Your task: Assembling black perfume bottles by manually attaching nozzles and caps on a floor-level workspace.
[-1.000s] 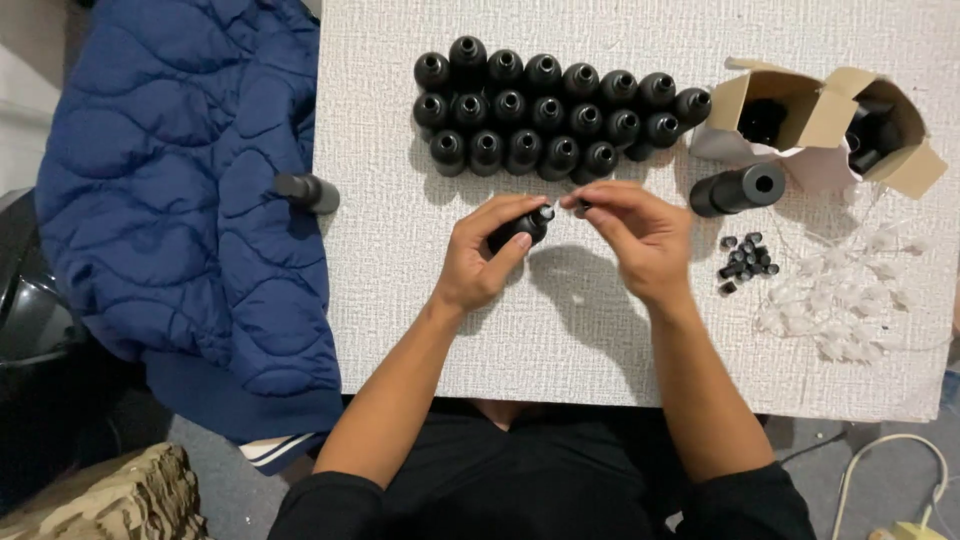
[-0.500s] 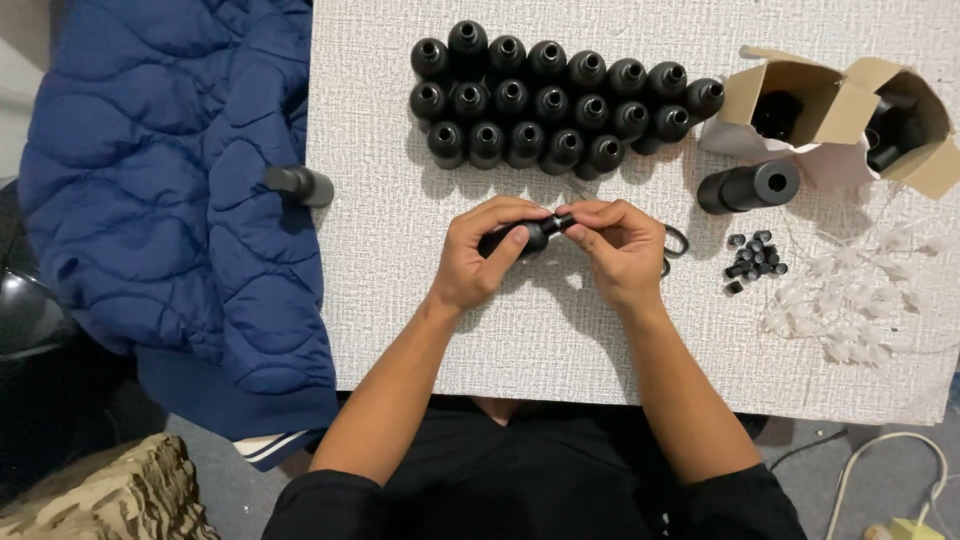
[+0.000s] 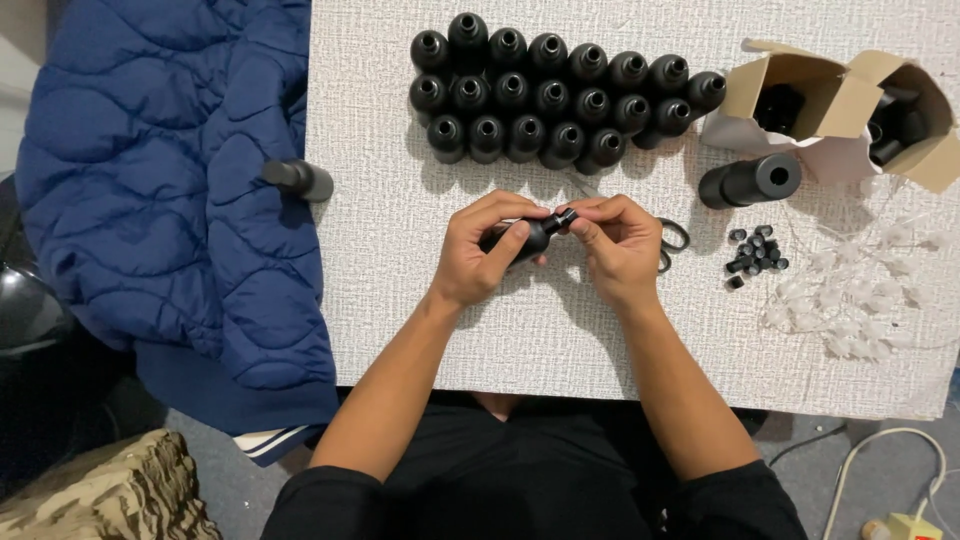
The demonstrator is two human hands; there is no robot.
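My left hand (image 3: pixel 478 252) grips a small black bottle (image 3: pixel 527 239), held sideways above the white textured table (image 3: pixel 400 320). My right hand (image 3: pixel 617 243) pinches the bottle's neck end, fingertips on a small black cap (image 3: pixel 566 217). Both hands meet at the middle of the table. Behind them several open black bottles (image 3: pixel 545 95) stand in rows. A pile of small black caps (image 3: pixel 755 250) lies right of my right hand, beside a heap of clear plastic pieces (image 3: pixel 855 290).
Two open cardboard boxes (image 3: pixel 850 105) with black items sit at the back right. A black tube (image 3: pixel 750 182) lies on its side before them. One black bottle (image 3: pixel 298 178) lies at the table's left edge on a blue quilted jacket (image 3: pixel 150 200). A black loop (image 3: pixel 675 238) lies by my right hand.
My hands have come together: the right fingers closed onto the bottle's neck end. The bottle stays in my left hand.
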